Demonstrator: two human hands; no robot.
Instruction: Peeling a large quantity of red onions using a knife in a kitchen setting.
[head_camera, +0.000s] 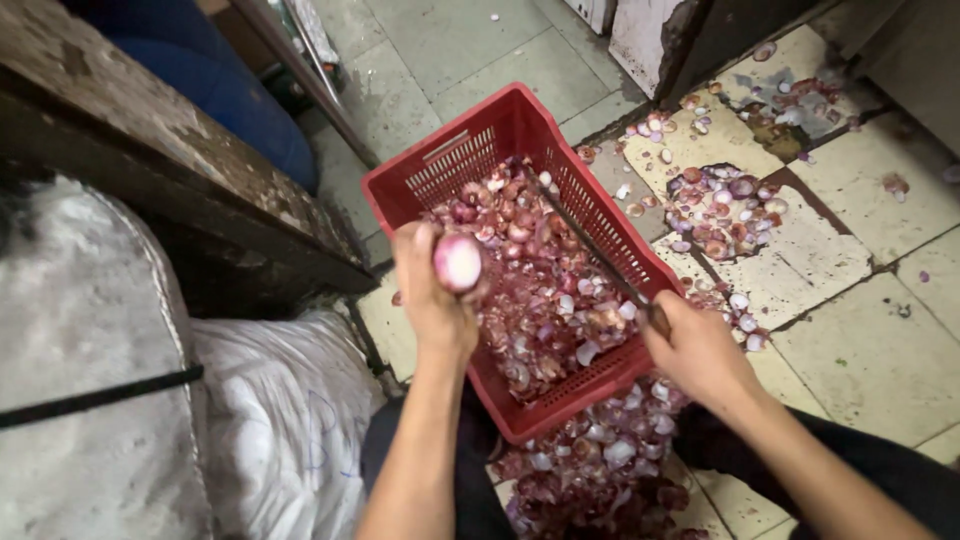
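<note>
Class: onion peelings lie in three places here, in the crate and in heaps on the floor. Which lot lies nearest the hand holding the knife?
The peelings in the red crate beside the right hand; the other heaps lie farther off.

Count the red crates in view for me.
1. The red crate sits on the floor between the left hand, holding an onion, and the right hand, holding a knife.

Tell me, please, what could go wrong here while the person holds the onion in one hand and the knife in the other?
1. The knife blade points across the red crate toward the left hand, which holds the peeled onion; a slip might cut the fingers.
2. Onion skins lie on the tiled floor by the person's legs; they may be slippery underfoot.
</note>
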